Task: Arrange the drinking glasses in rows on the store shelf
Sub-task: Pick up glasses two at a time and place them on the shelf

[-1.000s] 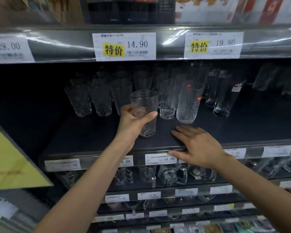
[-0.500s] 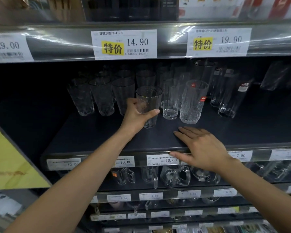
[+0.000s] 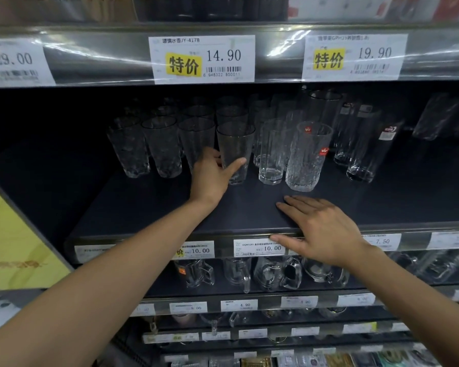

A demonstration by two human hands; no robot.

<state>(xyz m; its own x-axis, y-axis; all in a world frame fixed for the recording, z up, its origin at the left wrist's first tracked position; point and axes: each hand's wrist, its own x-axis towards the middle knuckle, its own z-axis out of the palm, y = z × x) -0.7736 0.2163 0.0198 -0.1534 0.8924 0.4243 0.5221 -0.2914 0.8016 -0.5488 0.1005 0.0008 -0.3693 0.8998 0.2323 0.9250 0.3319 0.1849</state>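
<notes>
1. The dark shelf [image 3: 143, 207] carries rows of drinking glasses [image 3: 161, 147], all upright.
2. The right hand [image 3: 321, 229] lies flat on the shelf's front edge, fingers straight and holding nothing.
3. The left hand [image 3: 210, 178] has its fingers and thumb curled round a clear glass [image 3: 235, 149].
4. That glass stands upright in the front row, just left of a ribbed glass [image 3: 270, 154].

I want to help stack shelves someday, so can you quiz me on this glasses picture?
1. True or false: the left hand grips a glass.
2. Where does the right hand lie? A: flat on the front of the shelf. B: round a mug. C: up on the top price strip.
3. Fill in: the price tag above the held glass reads ___.
Key: 1 true; 2 A; 3 14.90.
</notes>
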